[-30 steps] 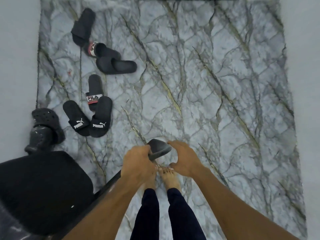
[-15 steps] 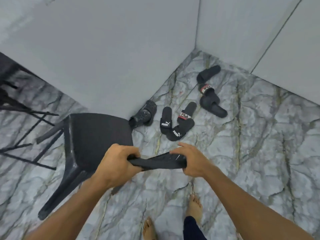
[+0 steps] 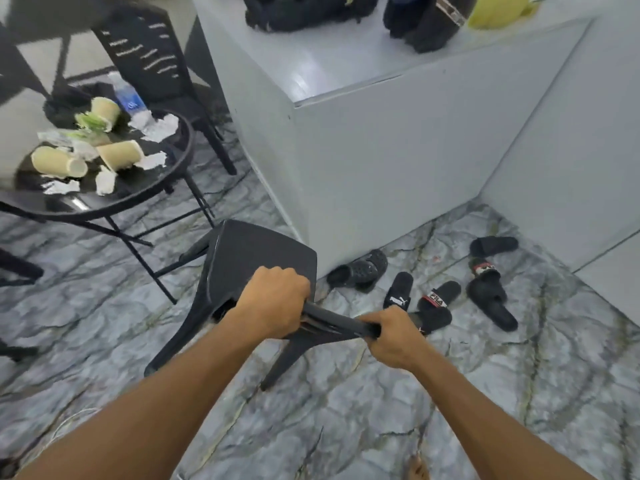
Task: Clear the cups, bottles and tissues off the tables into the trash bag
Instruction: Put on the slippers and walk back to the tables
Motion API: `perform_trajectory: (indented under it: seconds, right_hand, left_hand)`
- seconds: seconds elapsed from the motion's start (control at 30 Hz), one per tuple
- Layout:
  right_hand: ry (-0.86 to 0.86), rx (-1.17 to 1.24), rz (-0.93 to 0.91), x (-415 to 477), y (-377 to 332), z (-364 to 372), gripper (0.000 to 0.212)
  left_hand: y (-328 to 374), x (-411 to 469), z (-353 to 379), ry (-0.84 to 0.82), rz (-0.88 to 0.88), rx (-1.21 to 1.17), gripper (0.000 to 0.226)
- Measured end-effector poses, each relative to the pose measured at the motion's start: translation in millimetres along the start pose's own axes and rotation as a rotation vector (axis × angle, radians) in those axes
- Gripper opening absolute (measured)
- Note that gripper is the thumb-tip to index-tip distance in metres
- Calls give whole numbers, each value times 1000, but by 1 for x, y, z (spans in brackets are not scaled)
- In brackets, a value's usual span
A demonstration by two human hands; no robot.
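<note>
Far left, the round black table carries tipped paper cups, a water bottle and crumpled tissues. Near centre we hold the black chair by its backrest top, left hand and right hand both curled round it. Further right, slippers lie on the marble floor.

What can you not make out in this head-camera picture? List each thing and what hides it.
- Head view: bottle label, too blurred to read.
- Head view: round table, left side cut by the frame edge.
- Head view: dark bags and yellow item on the counter, cut by the top edge.
- Head view: fingertips of left hand and right hand, curled under the chair back.
</note>
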State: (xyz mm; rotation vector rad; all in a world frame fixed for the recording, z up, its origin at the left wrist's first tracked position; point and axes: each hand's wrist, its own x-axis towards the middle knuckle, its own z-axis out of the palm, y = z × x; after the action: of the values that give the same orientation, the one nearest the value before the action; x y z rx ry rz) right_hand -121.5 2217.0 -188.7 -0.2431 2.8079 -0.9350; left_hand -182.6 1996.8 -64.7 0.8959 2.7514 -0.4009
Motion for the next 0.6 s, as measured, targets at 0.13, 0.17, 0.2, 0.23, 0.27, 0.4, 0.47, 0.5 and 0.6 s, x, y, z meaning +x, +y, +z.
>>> perform_trajectory:
  seconds: [0.13, 0.17, 0.2, 0.23, 0.27, 0.4, 0.47, 0.5, 0.6]
  right_hand:
    - [-26, -34, -24, 19, -47, 24, 7]
    - [-46, -88, -44, 26, -61, 30, 9]
    - [-53, -127, -70, 34, -75, 37, 10]
    - [-37, -155, -105, 42, -91, 44, 10]
    - [-5, -178, -149, 51, -106, 53, 9]
    - [16, -248, -321, 100, -176, 75, 15]
    - [-7, -268, -395, 133, -210, 81, 32]
    - [-31, -310, -432, 148, -229, 82, 38]
    - [-129, -475, -565, 183, -277, 93, 43]
  left_hand:
    - [-91, -63, 20, 52, -105, -135, 32]
    - [-111, -78, 27, 62, -123, -161, 33]
    - [-130, -93, 34, 73, -139, -174, 31]
    - [-148, -107, 44, 86, -160, -183, 29]
    - [-166, -120, 55, 102, -189, -193, 27]
    - [-234, -164, 104, 221, -332, -266, 40]
    - [-268, -178, 124, 257, -415, -304, 40]
    - [-284, -185, 134, 272, -455, -340, 40]
    - [-311, -213, 165, 283, -575, -492, 43]
